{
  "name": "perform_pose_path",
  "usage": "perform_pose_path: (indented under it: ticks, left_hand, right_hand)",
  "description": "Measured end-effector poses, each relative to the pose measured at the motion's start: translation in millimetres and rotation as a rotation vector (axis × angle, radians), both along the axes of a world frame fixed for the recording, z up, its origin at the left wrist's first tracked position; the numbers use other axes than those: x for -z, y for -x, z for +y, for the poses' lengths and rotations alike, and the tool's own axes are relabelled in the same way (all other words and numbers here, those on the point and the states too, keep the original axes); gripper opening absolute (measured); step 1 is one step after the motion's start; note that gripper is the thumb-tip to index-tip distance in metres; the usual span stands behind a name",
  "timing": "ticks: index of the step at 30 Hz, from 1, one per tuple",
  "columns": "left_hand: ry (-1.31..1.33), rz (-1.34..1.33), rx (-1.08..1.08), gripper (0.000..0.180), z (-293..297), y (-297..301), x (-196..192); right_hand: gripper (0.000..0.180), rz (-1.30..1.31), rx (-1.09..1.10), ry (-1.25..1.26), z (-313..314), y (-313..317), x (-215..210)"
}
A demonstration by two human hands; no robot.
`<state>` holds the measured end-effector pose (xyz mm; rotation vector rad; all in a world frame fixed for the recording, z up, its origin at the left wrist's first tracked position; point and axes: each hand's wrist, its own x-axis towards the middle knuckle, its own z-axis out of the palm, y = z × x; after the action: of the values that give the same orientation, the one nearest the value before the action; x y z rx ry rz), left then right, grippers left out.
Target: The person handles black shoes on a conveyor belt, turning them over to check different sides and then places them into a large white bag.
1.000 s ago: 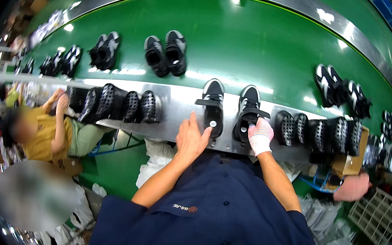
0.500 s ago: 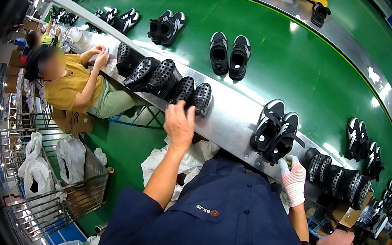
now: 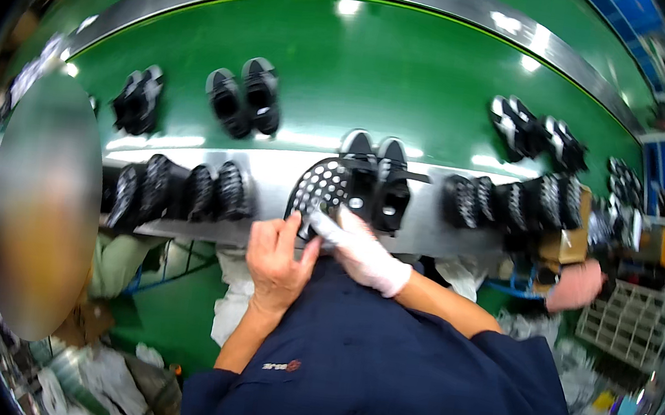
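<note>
A black shoe tree (image 3: 318,185), curved and full of holes, is tilted up at the metal ledge in front of me. My bare left hand (image 3: 275,262) pinches its lower left edge. My right hand (image 3: 364,254), in a pale glove, has its fingers closed on the lower right side, slightly blurred by motion. Just right of the shoe tree stands a pair of black and grey shoes (image 3: 391,194), toes pointing away, one strap sticking out to the right. The shoe tree partly covers the left shoe.
More black shoe trees (image 3: 154,191) line the ledge (image 3: 274,176) at left, and another row (image 3: 513,205) at right. Shoe pairs (image 3: 242,99) lie on the green surface (image 3: 380,74) beyond. A cardboard box (image 3: 567,234) is at right. A person (image 3: 45,208) sits close at left.
The view has swung left. My left hand has come from the left row to the middle with a shoe tree. My gloved right hand has moved left from beside the shoes onto it.
</note>
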<state>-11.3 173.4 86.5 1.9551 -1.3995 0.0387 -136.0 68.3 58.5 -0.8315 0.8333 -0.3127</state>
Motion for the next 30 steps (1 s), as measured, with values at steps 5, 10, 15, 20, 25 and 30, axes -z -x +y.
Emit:
perform_pose_path:
  ticks: [5, 10, 15, 20, 25, 30]
  left_hand:
    - [-0.123, 0.578, 0.056, 0.023, -29, 10, 13]
    - [-0.103, 1.503, 0.297, 0.030, -70, 11, 49]
    - [-0.048, 1.493, -0.036, 0.009, -77, 26, 100]
    - [-0.073, 1.503, -0.041, 0.008, -89, 52, 97]
    - [-0.171, 1.254, -0.147, 0.015, -101, 56, 103]
    - [-0.256, 0.286, 0.132, 0.037, -133, 22, 110]
  right_hand:
    - [0.035, -0.162, -0.009, -0.424, -19, 43, -9]
    - [0.048, 0.054, -0.246, -0.143, -16, 74, -8]
    - [0.065, 0.744, -0.505, 0.982, -12, 89, -47]
    - [0.058, 0.710, -0.386, 0.792, -8, 105, -11]
    - [0.049, 0.830, -0.392, 0.836, -27, 104, -8]
    - [0.039, 1.114, -0.589, 0.951, -56, 81, -21]
